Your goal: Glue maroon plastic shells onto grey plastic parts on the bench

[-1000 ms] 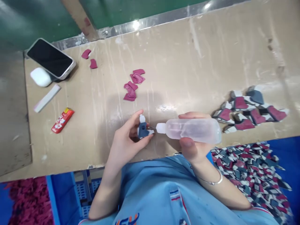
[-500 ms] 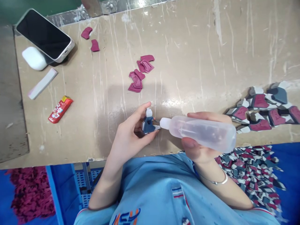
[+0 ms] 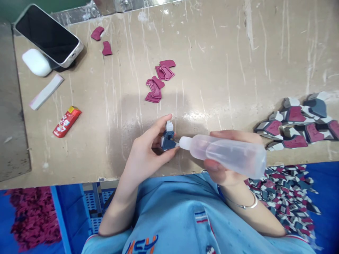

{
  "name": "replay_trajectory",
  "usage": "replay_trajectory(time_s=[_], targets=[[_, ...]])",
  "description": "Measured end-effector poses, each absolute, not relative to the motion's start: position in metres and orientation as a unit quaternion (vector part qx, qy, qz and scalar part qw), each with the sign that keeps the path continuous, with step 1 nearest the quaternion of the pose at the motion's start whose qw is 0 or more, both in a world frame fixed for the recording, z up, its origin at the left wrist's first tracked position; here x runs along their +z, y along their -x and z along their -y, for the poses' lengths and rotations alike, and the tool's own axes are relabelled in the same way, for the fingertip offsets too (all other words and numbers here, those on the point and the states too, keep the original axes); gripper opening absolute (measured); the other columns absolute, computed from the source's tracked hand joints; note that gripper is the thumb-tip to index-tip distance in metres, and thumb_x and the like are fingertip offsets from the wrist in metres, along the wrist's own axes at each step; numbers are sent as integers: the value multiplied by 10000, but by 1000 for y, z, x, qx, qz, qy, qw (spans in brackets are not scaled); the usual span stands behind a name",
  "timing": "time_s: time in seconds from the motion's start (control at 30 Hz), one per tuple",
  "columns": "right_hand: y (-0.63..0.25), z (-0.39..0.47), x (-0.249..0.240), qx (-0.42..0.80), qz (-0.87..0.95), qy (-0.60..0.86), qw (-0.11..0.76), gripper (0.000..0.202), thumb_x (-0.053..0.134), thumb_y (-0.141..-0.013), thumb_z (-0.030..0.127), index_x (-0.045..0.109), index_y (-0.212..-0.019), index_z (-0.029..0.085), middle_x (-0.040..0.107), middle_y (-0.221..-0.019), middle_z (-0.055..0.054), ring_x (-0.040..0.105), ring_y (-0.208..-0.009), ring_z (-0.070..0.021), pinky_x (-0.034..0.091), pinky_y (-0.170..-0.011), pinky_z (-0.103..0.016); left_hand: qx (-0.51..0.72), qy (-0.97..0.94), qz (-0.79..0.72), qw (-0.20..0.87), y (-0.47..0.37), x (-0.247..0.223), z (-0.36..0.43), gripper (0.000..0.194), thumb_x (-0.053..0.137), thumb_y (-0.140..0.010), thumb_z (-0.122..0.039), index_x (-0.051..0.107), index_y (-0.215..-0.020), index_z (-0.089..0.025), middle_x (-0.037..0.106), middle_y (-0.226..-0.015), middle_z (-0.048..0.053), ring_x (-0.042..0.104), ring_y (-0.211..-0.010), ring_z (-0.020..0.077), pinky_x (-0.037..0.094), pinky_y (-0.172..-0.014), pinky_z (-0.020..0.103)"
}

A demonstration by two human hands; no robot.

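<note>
Between the thumb and fingers of my left hand is a small dark blue and white plastic part, held just above the table. My right hand is wrapped round a translucent squeeze bottle lying nearly level, its white cap toward the left. The bottle's thin nozzle meets the blue part; whether any liquid comes out I cannot see. Beyond my left hand lie several loose maroon pieces in a small overlapping cluster.
Assembled blue, white and maroon parts sit at the table's right. A phone, a white case, a pale strip and a red packet lie left. Blue bins below hold maroon pieces and mixed parts.
The bottle has tilted a little, its tip shifting slightly left and down across the blue part. My left hand keeps its hold, nearly still. The whole view has shifted slightly.
</note>
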State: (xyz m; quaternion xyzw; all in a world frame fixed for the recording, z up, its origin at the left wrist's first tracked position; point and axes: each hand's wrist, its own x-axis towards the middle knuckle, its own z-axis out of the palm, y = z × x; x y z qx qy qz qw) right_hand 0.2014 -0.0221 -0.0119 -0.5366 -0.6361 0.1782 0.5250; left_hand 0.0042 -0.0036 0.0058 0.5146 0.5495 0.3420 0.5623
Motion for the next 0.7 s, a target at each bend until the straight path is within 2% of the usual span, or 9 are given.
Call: replay_trajectory(time_s=[0.07,0.2,0.3,0.43,0.57,0.7], targets=[[-200,21,-10,169,639,536,526,307,710,-1016,627,762,-1049,326,765,-911,-48,738,-654,-213,577,-499,-372,339,-516,-549,564,-4,6,4,644,841,-839,-177,705,-1464,-259,850,-1131,33,840,-972,228,715,-903,348],[-199,20,-10,146,621,542,547,328,737,-995,639,755,-1105,331,757,-909,-49,755,-684,-238,611,-538,-398,347,-514,-554,555,-4,5,4,639,847,-841,-195,712,-1462,-265,851,-1121,31,840,-966,230,718,-899,351],[-203,24,-10,189,625,549,521,346,720,-991,679,768,-1107,357,783,-958,-45,773,-722,-252,638,-566,-420,346,-513,-555,555,-4,6,4,634,847,-832,-181,724,-1448,-267,853,-1112,32,840,-948,229,718,-876,342],[-210,31,-9,271,632,525,502,319,809,-936,646,789,-1131,394,807,-993,-27,783,-726,-248,651,-561,-424,343,-511,-553,562,-3,6,3,659,822,-813,-127,721,-1449,-267,850,-1096,21,837,-904,211,716,-864,330],[-214,36,-5,314,626,538,469,311,788,-927,692,784,-1097,432,826,-1007,-29,803,-766,-292,680,-596,-474,343,-506,-551,569,-3,6,3,685,812,-792,-112,715,-1452,-265,849,-1098,18,842,-921,214,714,-870,325],[-216,39,-9,303,586,573,487,377,772,-890,743,746,-1019,390,793,-945,-51,787,-742,-303,672,-612,-509,345,-497,-558,568,-4,5,4,667,832,-807,-143,717,-1451,-275,851,-1096,15,836,-906,211,715,-883,342]])
